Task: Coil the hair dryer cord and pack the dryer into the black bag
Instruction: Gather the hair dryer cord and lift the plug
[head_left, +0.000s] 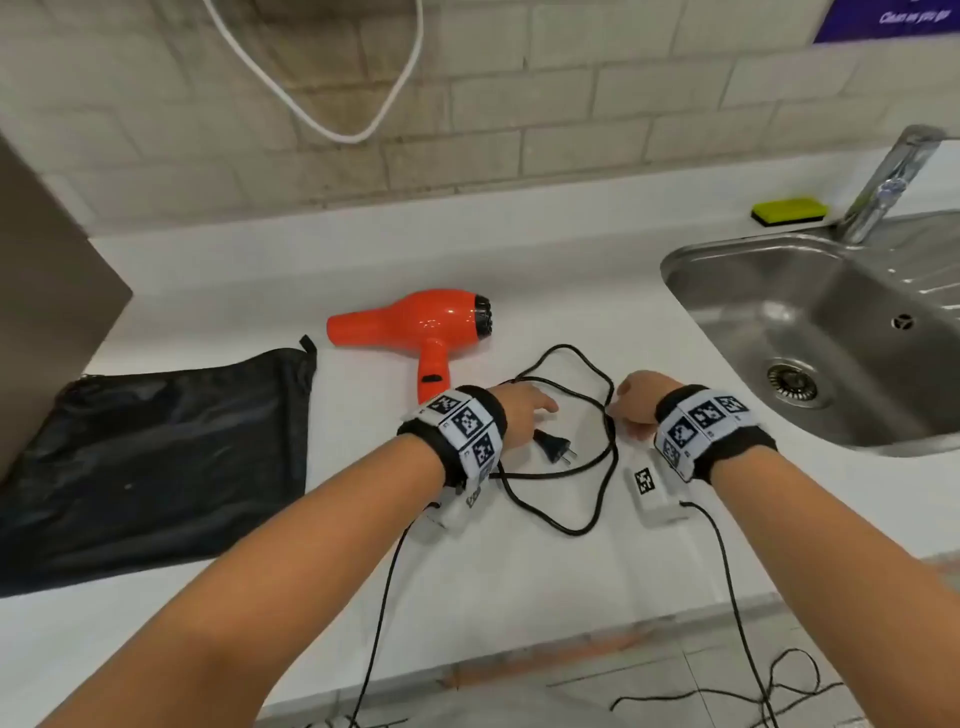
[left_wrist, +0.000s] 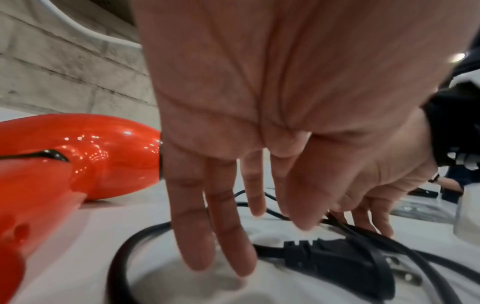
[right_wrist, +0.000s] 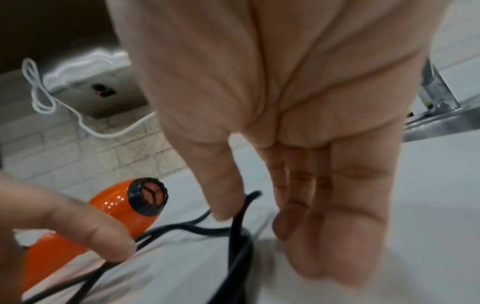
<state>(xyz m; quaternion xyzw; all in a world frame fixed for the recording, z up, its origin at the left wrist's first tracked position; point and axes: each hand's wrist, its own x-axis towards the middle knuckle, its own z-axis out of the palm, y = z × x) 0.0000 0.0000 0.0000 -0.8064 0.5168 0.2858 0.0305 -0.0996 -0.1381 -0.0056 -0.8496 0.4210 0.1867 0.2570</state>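
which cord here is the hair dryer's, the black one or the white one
The black cord looped on the counter between both hands; the white cord hangs on the wall.

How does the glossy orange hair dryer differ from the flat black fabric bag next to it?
The glossy orange hair dryer is hard, shiny and rounded; the flat black fabric bag is soft, dull and wrinkled. The dryer trails a loose black cord ending in a plug; the bag has only a small tab at its corner. The bag covers more counter than the dryer. Both lie on the white counter, untouched by either hand.
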